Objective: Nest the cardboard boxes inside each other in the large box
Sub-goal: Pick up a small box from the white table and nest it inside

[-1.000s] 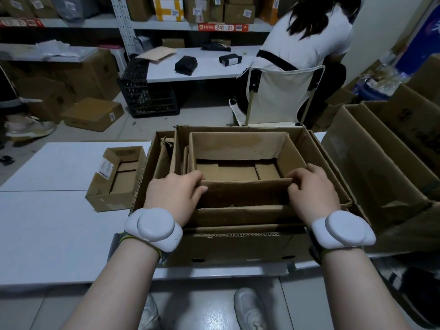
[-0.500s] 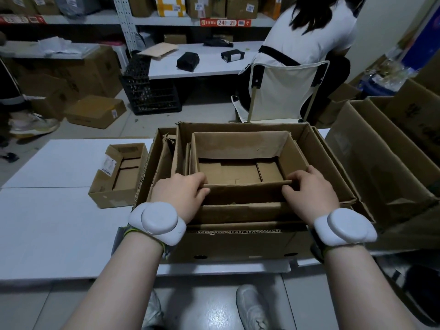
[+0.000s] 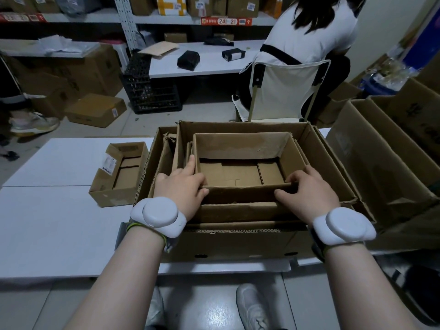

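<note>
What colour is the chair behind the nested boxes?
The chair has a white fabric back with black corner fittings, seen clearly in the head view.

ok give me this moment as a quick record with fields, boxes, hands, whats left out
large box: on white table, holds nested boxes
innermost box: open, empty, sits inside the others
left hand: on near-left corner of innermost box, index finger along its left wall
right hand: fingers on its near wall
small labelled box: still outside, left of large box

Right hand (image 3: 307,194) fingertips hidden behind the inner box (image 3: 242,148) near wall
</note>
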Demonstrator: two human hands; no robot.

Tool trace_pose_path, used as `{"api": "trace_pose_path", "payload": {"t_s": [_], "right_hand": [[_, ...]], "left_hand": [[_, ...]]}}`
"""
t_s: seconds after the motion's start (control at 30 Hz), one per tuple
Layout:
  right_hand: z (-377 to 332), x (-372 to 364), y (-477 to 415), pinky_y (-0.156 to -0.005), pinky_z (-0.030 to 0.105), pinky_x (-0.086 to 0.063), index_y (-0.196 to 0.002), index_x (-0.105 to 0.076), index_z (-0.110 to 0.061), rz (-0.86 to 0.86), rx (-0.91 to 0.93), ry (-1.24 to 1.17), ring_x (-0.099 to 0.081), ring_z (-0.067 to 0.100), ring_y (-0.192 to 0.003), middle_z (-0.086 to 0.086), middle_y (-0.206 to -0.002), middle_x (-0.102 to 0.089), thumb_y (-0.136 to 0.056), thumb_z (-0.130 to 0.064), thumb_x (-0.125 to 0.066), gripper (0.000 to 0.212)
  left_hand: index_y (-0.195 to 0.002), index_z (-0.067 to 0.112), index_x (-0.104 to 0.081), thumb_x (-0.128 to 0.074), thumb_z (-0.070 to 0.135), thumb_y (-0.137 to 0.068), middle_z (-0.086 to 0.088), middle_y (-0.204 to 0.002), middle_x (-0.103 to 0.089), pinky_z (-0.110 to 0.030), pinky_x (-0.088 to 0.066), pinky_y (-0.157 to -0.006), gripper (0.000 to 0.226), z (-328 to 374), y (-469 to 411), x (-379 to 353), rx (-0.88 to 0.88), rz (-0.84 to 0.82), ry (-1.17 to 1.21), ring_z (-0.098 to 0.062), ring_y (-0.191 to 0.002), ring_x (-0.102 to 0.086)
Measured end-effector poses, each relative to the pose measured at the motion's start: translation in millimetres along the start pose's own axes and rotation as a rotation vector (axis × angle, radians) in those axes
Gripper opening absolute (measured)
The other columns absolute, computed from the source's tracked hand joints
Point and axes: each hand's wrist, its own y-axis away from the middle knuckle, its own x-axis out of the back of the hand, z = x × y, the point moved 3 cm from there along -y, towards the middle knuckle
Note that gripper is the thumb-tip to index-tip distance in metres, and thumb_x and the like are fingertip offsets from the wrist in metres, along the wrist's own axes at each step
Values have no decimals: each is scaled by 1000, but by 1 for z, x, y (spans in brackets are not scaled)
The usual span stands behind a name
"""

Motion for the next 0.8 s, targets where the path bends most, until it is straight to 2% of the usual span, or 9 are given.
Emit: {"api": "trace_pose_path", "payload": {"t_s": [0.3, 0.4, 0.5, 0.63, 0.7, 0.8], "right_hand": [[0, -4, -5, -73, 29, -46, -121, -54, -23, -32, 18, 44, -54, 29, -117, 3, -158, -18, -84, -44, -58, 42], [1, -6, -6, -77, 31, -47, -122, -53, -24, -43, 15, 59, -52, 31, -120, 4, -159, -16, -85, -45, -56, 43], [1, -9, -7, -89, 37, -50, -123, -51, -24, -58, 13, 65, -48, 32, -125, 6, -159, -15, -85, -45, -55, 44], [2, -10, -7, -99, 46, -46, -127, -49, -22, -55, 17, 0, -39, 32, -133, 7, -157, -20, -86, -42, -56, 46], [3, -8, -7, -99, 46, -46, -131, -47, -20, -15, 36, -30, -41, 31, -131, 7, -151, -32, -87, -39, -56, 48], [4, -5, -8, -93, 41, -50, -122, -53, -18, -8, 40, -33, -48, 27, -123, 6, -145, -40, -89, -38, -54, 38]], "left_hand": [[-109, 29, -53, -38, 36, -100, 4, -162, 0, -47, -26, -107, 20, -3, -5, -2, 14, -95, 81, -21, -130, -44], [-112, 29, -54, -38, 36, -100, 5, -162, 2, -47, -28, -107, 21, -2, -7, -4, 13, -107, 72, -22, -130, -45], [-114, 29, -56, -42, 35, -98, 3, -162, 1, -47, -33, -106, 21, -2, -8, -4, 8, -104, 125, -23, -135, -39], [-126, 32, -53, -49, 31, -96, 3, -162, -5, -47, -35, -110, 30, 0, -6, -2, -3, -10, 188, -22, -141, -30], [-134, 33, -47, -47, 30, -97, 4, -161, -13, -47, -37, -110, 37, 2, -5, 1, 12, 45, 186, -21, -140, -33], [-136, 31, -45, -45, 29, -98, 7, -159, -19, -46, -39, -107, 38, 2, -4, 3, 48, 59, 188, -20, -136, -40]]}}
